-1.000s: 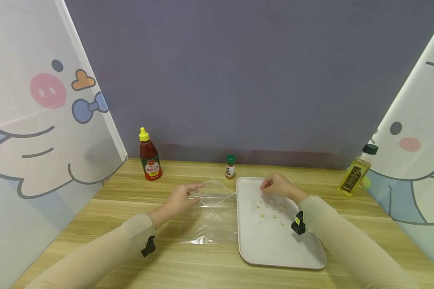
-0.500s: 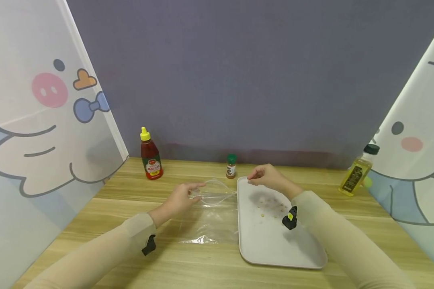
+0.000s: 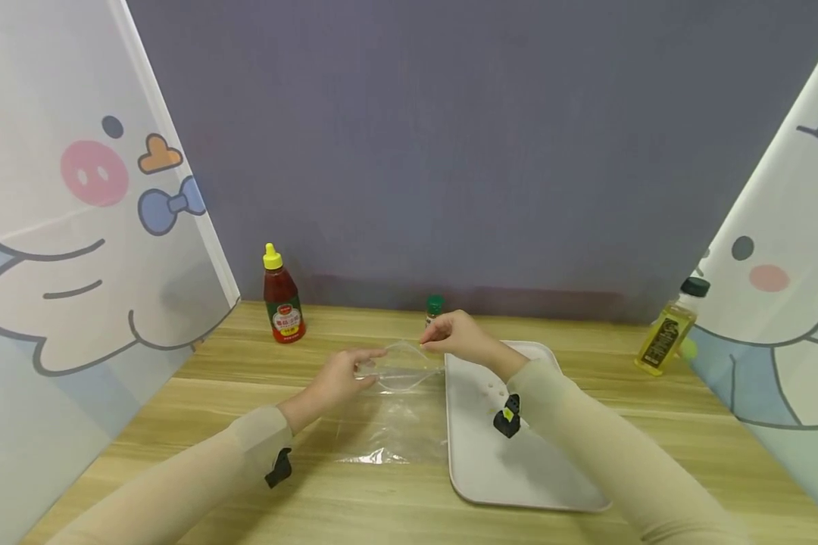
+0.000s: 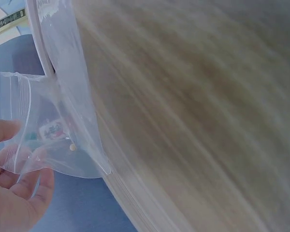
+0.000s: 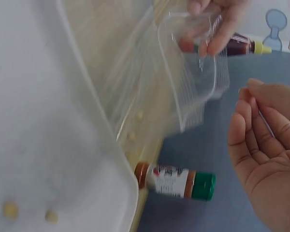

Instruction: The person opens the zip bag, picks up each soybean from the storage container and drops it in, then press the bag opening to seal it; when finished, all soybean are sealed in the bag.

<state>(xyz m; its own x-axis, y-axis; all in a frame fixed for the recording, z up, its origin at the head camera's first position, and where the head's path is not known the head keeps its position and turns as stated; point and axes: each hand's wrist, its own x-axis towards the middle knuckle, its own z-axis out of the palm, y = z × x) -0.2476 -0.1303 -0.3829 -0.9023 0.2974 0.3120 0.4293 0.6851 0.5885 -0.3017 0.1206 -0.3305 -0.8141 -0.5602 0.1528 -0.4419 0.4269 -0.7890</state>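
Observation:
My left hand (image 3: 337,378) holds the mouth of a clear zip bag (image 3: 391,428) spread between thumb and fingers; the bag lies on the wooden table. A small yellowish bean (image 4: 73,147) shows inside it in the left wrist view. Above the bag's opening hovers my right hand (image 3: 462,339), thumb and index fingertip together. At those tips a tiny pale bean (image 3: 422,345) shows, mostly hidden by the fingers. On the white tray (image 3: 497,469), right of the bag, several more beans (image 5: 10,210) lie loose, partly covered by the right arm.
A spice jar (image 5: 171,181) with a green cap stands behind the right hand. The ketchup bottle (image 3: 284,306) is at the back left. An oil bottle (image 3: 671,329) stands at the back right. Printed panels rise on both sides, with a grey one behind.
My right hand has lifted from over the beans on the tray and moved left to above the bag's mouth. The left hand has kept its place at the bag.

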